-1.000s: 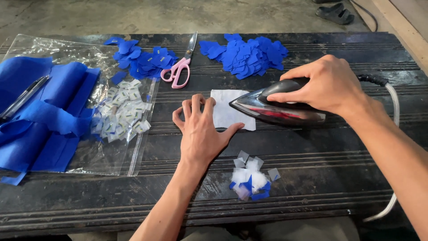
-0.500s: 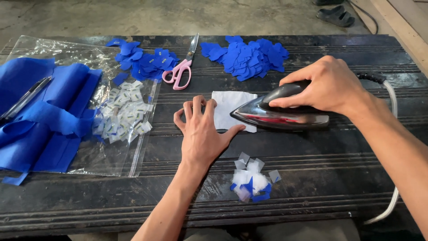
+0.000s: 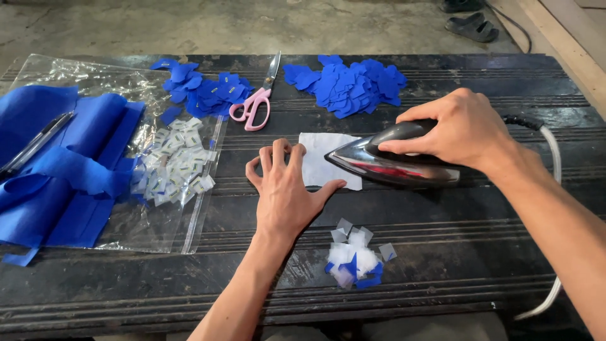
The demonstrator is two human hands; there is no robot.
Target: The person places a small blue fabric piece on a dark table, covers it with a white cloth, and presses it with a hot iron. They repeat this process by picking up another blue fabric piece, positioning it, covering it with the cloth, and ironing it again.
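Head view: a white cloth piece [image 3: 323, 159], roughly rectangular and flat, lies near the middle of the dark grooved table [image 3: 442, 252]. The left hand [image 3: 285, 192] rests on the table at the cloth's left edge, fingers spread apart, thumb tip pressing the cloth's lower edge. The iron [image 3: 394, 161], dark with a shiny metal base and a red stripe, sits with its pointed nose on the cloth's right side; the right hand [image 3: 461, 129] is clamped over its handle. The iron's cord [image 3: 554, 151] runs off to the right of the cloth. Beyond the cloth lie pink-handled scissors [image 3: 255, 101] and two heaps of blue cut pieces [image 3: 347, 85]. Left of the cloth, a clear plastic bag [image 3: 189, 208] carries small white tags [image 3: 177, 167] and folded blue fabric [image 3: 57, 164]. Nearer than the cloth sits a small pile of white and blue scraps [image 3: 355, 256]. The iron covers the cloth's right edge.
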